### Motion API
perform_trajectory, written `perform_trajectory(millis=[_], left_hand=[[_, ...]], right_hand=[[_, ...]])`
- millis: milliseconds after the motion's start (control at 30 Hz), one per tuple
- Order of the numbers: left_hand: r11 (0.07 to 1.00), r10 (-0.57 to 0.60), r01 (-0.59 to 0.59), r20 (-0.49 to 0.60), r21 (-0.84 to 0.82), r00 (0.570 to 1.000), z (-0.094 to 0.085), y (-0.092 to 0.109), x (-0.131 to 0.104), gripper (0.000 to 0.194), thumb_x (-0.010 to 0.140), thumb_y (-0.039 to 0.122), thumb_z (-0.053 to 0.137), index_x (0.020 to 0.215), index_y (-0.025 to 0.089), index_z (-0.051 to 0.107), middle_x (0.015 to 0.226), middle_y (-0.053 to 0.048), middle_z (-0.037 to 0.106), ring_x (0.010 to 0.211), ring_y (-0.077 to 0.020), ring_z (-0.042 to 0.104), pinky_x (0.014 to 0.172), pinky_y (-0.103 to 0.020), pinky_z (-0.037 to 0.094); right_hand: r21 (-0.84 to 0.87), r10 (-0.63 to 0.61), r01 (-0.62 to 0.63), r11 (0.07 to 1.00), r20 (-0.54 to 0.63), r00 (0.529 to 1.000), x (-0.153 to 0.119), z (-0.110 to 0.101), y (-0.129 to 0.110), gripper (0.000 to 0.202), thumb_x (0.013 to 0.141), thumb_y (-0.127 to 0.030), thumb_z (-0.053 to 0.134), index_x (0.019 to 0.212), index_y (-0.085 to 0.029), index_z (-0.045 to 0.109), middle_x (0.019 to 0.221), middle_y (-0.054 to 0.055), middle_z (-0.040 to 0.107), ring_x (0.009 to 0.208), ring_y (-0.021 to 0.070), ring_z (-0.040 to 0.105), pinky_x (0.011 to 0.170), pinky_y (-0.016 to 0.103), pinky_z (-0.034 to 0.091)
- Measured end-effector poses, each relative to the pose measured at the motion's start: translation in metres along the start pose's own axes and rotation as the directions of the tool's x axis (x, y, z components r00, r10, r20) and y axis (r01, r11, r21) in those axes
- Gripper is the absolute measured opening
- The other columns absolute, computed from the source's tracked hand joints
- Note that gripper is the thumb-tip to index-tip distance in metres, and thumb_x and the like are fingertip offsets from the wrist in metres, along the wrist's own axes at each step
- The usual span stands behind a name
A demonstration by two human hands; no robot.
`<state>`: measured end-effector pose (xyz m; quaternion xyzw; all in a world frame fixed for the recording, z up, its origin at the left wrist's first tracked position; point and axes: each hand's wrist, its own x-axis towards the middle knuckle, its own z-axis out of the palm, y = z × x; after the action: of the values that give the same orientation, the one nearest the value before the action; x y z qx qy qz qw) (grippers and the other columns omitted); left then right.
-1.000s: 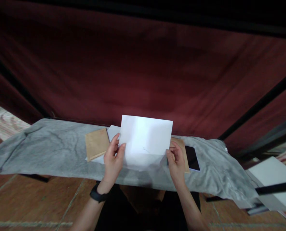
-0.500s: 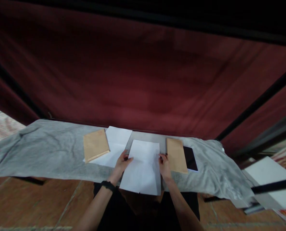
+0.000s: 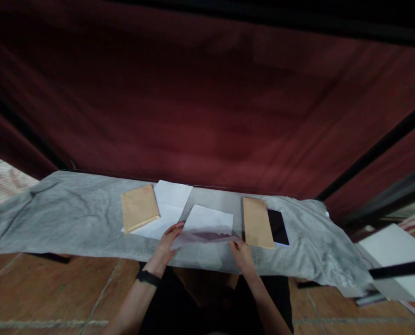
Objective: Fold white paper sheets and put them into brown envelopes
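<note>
A white sheet of paper lies in front of me, its near part lifted and blurred by motion. My left hand, with a black band on the wrist, grips the sheet's left edge. At the right edge, my right hand pinches the near corner. Left of the sheet, a brown envelope rests partly over another creased white sheet. To the right of my right hand lies a second brown envelope, beside a dark-screened tablet or phone.
A grey cloth covers the long, narrow table. Behind it hangs a dark red curtain between black poles. A white box-like object stands at the lower right, past a black bar. Tiled floor shows below.
The near half of the middle sheet has been lifted and is folding away from me; before, the sheet was spread open. Both hands have moved slightly, still holding its edges.
</note>
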<state>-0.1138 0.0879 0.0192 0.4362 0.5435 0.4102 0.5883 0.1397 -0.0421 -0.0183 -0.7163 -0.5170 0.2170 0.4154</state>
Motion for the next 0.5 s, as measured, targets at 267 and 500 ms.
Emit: perform_trajectory(millis=[267,500], left_hand=[[0.988,-0.143,0.134,0.136,0.074,0.98,0.006,-0.007,-0.01,0.03,0.074,0.038,0.07,0.093,0.016,0.062,0.076,-0.004,0.07,0.067,-0.0161,0.071,0.067,-0.027,0.057],[0.924,-0.047,0.022,0.057,0.381,0.997,0.009,-0.023,0.005,0.031,0.078,0.045,0.067,0.064,0.02,0.054,0.046,0.004,0.055,0.043,-0.0135,0.055,0.047,-0.023,0.042]], right_hand=[[-0.125,0.138,-0.156,0.98,-0.145,0.98,0.012,0.008,-0.004,0.019,0.089,-0.033,0.049,0.086,-0.023,0.065,0.08,0.004,0.071,0.074,0.0203,0.067,0.069,0.028,0.048],[-0.204,0.164,-0.197,0.959,-0.166,0.972,0.004,0.014,-0.007,0.036,0.089,-0.024,0.049,0.124,-0.022,0.057,0.095,0.008,0.074,0.083,0.023,0.072,0.069,0.029,0.05]])
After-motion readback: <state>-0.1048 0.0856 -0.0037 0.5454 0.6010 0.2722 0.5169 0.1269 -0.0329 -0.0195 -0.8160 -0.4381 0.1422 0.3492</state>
